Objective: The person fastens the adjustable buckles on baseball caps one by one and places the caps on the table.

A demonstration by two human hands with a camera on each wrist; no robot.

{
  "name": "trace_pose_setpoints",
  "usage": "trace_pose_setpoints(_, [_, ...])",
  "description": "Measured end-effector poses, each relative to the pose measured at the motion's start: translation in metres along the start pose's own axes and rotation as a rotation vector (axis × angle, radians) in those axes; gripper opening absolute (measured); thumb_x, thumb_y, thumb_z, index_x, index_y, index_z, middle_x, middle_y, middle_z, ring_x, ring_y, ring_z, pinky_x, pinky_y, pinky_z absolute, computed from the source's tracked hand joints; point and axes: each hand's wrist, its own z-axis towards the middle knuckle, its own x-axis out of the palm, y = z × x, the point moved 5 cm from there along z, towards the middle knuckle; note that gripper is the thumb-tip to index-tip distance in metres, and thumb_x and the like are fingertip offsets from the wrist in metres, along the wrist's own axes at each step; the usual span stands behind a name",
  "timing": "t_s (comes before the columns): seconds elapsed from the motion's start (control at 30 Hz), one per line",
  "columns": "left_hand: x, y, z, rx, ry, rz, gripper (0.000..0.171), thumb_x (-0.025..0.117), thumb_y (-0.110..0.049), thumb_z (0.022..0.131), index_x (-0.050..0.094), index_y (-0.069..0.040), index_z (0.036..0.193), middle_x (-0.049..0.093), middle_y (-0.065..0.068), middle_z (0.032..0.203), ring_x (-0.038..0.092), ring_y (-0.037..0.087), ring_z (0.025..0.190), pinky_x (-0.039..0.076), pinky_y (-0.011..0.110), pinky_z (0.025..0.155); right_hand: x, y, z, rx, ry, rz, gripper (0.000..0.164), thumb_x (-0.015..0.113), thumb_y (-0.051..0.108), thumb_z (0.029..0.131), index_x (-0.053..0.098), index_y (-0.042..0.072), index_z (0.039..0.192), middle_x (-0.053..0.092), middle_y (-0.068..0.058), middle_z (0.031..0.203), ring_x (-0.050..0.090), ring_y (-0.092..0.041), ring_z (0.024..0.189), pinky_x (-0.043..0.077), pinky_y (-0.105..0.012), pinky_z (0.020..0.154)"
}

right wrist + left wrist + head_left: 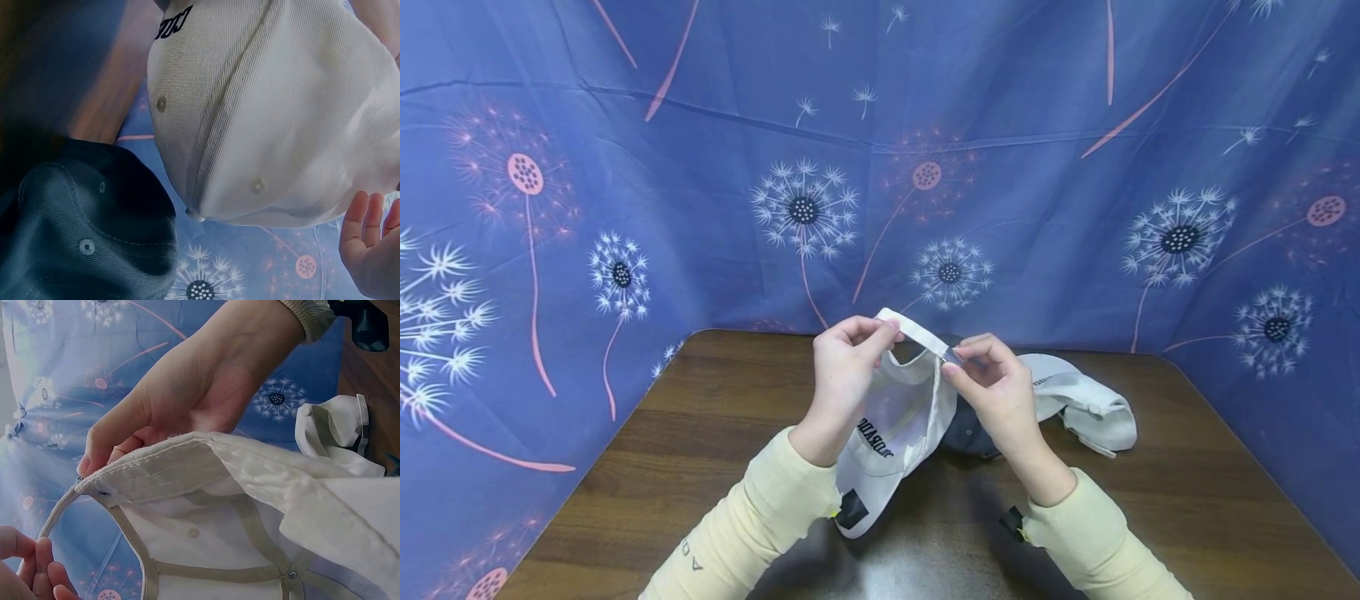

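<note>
In the head view a white baseball cap [880,442] hangs between both hands, its brim tilted down toward the person and dark lettering showing on it. My left hand [842,367] pinches one end of the cap's back strap [917,335] between thumb and fingers. At the strap's other end, by a small metal buckle, my right hand [996,383] pinches with thumb and forefinger. The left wrist view shows the cap's inside with its taped seams [219,572], and the right hand [181,387] at the strap joint. The right wrist view shows the crown's outside [281,112].
On the wooden table [700,467], a dark cap [970,429] lies behind the right hand. Another white cap [1086,404] lies on its right. A blue dandelion-print cloth [1037,208] hangs behind the table. Black pieces [1011,523] sit near the cuffs.
</note>
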Motion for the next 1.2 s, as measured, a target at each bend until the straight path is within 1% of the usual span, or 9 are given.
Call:
trace_pose_setpoints(0.13, [-0.001,0.001,0.000,-0.007,-0.007,0.016,0.014,0.071,-0.010,0.074,0.064,0.002,0.073,0.065,0.002,0.063,0.054,0.025,0.058,0.036,0.020,0.045,0.000,0.000,0.000,0.003,-0.001,0.002,0.019,0.068,-0.003,0.074,0.057,-0.002,0.089,0.054,-0.004,0.094,0.057,-0.012,0.089,0.049,-0.022,0.079])
trace_pose_setpoints(0.27, [-0.002,0.002,-0.001,-0.012,-0.014,0.029,0.013,0.070,-0.010,0.074,0.064,0.002,0.073,0.065,0.003,0.063,0.054,0.026,0.059,0.037,0.021,0.045,0.000,0.000,0.000,0.006,-0.006,-0.008,0.019,0.068,-0.003,0.073,0.058,-0.001,0.089,0.054,-0.005,0.093,0.058,-0.014,0.088,0.049,-0.023,0.078])
trace_pose_setpoints(0.53, [-0.001,0.003,-0.001,-0.025,-0.025,0.023,0.013,0.071,-0.010,0.074,0.064,0.001,0.075,0.065,0.003,0.064,0.054,0.033,0.063,0.040,0.020,0.045,0.001,0.002,0.000,-0.026,-0.001,-0.086,0.020,0.070,-0.002,0.072,0.058,-0.002,0.089,0.055,-0.006,0.092,0.057,-0.016,0.089,0.048,-0.026,0.082])
trace_pose_setpoints(0.6, [-0.001,0.004,-0.001,-0.035,-0.025,0.013,0.013,0.071,-0.009,0.073,0.064,0.001,0.076,0.063,0.002,0.063,0.055,0.029,0.062,0.041,0.020,0.046,0.002,0.004,0.000,-0.040,0.003,-0.103,0.021,0.070,-0.001,0.072,0.058,-0.001,0.088,0.055,-0.007,0.092,0.057,-0.016,0.089,0.049,-0.027,0.081])
trace_pose_setpoints(0.73, [0.002,0.006,-0.002,-0.055,-0.008,-0.030,0.015,0.071,-0.007,0.072,0.062,0.002,0.078,0.058,0.000,0.062,0.054,0.014,0.057,0.042,0.020,0.045,0.003,0.005,0.000,-0.062,0.008,-0.115,0.021,0.071,-0.002,0.071,0.060,0.002,0.089,0.055,-0.008,0.091,0.056,-0.018,0.089,0.049,-0.029,0.081])
trace_pose_setpoints(0.8, [0.004,0.007,-0.004,-0.073,0.008,-0.055,0.015,0.071,-0.007,0.072,0.061,0.003,0.079,0.057,0.000,0.062,0.054,0.011,0.056,0.043,0.021,0.045,0.004,0.005,0.000,-0.069,0.009,-0.119,0.021,0.071,-0.002,0.071,0.060,0.001,0.088,0.055,-0.008,0.091,0.056,-0.018,0.089,0.049,-0.030,0.081])
trace_pose_setpoints(1.0, [0.009,0.011,-0.009,-0.147,0.062,-0.123,0.015,0.069,-0.006,0.074,0.060,0.003,0.081,0.057,0.002,0.062,0.055,0.014,0.057,0.044,0.022,0.048,0.006,0.004,0.000,-0.105,0.022,-0.153,0.021,0.072,-0.001,0.070,0.059,0.000,0.087,0.055,-0.007,0.091,0.057,-0.017,0.088,0.050,-0.029,0.077])
trace_pose_setpoints(1.1, [0.010,0.011,-0.010,-0.155,0.069,-0.141,0.012,0.068,-0.004,0.076,0.059,0.003,0.079,0.057,0.003,0.060,0.055,0.013,0.056,0.045,0.022,0.048,0.006,0.004,-0.001,-0.115,0.025,-0.161,0.022,0.072,-0.001,0.070,0.059,0.000,0.088,0.055,-0.007,0.092,0.057,-0.016,0.088,0.050,-0.029,0.077])
trace_pose_setpoints(1.2, [0.011,0.011,-0.010,-0.142,0.056,-0.155,0.011,0.067,-0.003,0.076,0.058,0.003,0.078,0.057,0.003,0.059,0.055,0.013,0.054,0.045,0.022,0.047,0.006,0.004,-0.001,-0.119,0.024,-0.158,0.022,0.071,-0.001,0.070,0.059,0.000,0.088,0.055,-0.008,0.092,0.057,-0.017,0.088,0.050,-0.029,0.078])
